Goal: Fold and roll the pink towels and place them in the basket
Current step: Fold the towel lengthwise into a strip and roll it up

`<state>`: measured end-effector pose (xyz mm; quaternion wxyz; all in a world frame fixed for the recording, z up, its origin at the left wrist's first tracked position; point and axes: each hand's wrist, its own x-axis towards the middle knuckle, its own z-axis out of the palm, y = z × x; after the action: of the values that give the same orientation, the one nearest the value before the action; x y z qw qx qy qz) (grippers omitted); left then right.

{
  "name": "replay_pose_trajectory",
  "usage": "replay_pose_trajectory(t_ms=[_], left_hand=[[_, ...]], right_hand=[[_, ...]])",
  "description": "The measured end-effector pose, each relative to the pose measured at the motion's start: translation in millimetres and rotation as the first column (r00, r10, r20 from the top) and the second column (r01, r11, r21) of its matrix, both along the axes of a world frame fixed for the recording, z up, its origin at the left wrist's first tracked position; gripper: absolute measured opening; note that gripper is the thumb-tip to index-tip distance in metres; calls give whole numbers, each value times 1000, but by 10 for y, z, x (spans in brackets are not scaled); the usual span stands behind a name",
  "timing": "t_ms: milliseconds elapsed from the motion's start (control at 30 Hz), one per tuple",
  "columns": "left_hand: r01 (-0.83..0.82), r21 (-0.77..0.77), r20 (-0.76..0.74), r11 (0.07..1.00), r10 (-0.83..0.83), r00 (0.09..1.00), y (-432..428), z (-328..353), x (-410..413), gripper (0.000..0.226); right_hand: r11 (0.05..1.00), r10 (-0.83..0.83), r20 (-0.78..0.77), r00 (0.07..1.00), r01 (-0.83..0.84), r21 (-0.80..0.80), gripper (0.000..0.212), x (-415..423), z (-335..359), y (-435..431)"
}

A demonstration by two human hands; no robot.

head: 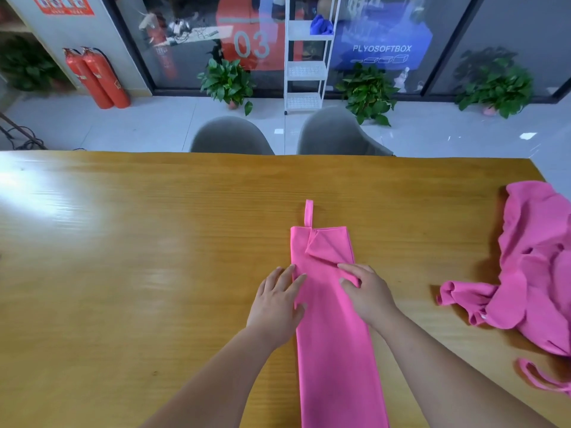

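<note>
A pink towel lies folded into a long narrow strip on the wooden table, running from the near edge away from me. Its hanging loop sticks out at the far end, where a corner is folded over into a small flap. My left hand lies flat with straight fingers on the strip's left edge. On the strip's right side my right hand presses down just below the flap, its fingers slightly bent. No basket is in view.
A loose heap of more pink towels lies at the table's right edge, with a loop trailing near the front. Two grey chairs stand behind the far edge. Beyond are potted plants, a white shelf rack and red fire extinguishers.
</note>
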<state>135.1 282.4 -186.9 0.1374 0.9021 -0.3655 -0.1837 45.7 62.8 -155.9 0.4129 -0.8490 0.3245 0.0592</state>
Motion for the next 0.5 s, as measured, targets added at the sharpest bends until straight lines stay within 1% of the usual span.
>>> replay_pose_trajectory(t_ms=[100,133,200,333,433,500], left_hand=[[3,15,24,1000,-3,1000,-98,-35,144,67],[-5,18,26,1000,5,1000,-129,-47,195,67],[-43,17,24,999,43,999,-195,-64,302,67],[-155,-16,-3,988,155,988,-372,-48,489,63],[-287,-91,-39,954,284,958,-531,15,641,58],[-396,-144,-118,907,381,917,-638,56,756,56]], right_hand=[[998,44,-4,999,-44,-37,53,164,-68,-195],[998,35,-9,999,-36,-49,55,209,-100,-263],[997,7,-9,1000,-8,-77,52,308,-149,-380],[992,-41,20,999,43,-117,38,529,-230,-531],[981,-115,56,992,122,-149,39,722,-266,-626],[975,-160,39,986,164,-151,41,849,-277,-690]])
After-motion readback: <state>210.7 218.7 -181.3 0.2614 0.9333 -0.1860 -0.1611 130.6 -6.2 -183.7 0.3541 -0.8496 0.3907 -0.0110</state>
